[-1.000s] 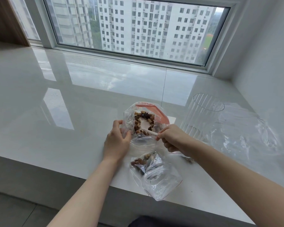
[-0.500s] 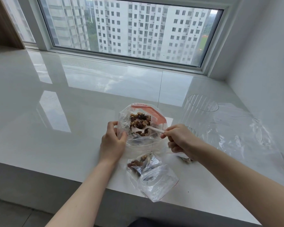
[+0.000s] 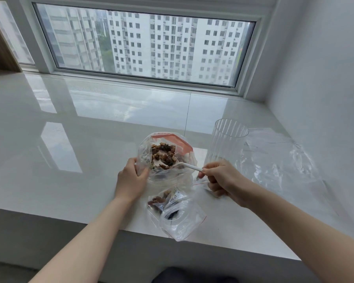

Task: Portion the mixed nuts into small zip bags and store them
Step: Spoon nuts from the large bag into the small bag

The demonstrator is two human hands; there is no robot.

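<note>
A clear bag with a red strip (image 3: 180,146) stands open on the white counter, with brown mixed nuts (image 3: 164,155) inside. My left hand (image 3: 131,178) grips the bag's left wall. My right hand (image 3: 221,178) pinches the handle of a white plastic spoon (image 3: 189,166), whose bowl dips into the bag among the nuts. In front of the big bag lie small clear zip bags (image 3: 178,217), one holding a few nuts (image 3: 159,199). Under my right hand lies another small red-lined zip bag (image 3: 200,182).
A tall ribbed clear plastic jar (image 3: 225,144) stands empty right of the bag. Crumpled clear plastic (image 3: 278,160) lies beyond it by the right wall. The counter's front edge (image 3: 90,223) runs just below the small bags. A window spans the back.
My right hand has slid rightward along the spoon handle, away from the bag, so more handle shows. The view tilted up slightly. My left hand stays on the bag.
</note>
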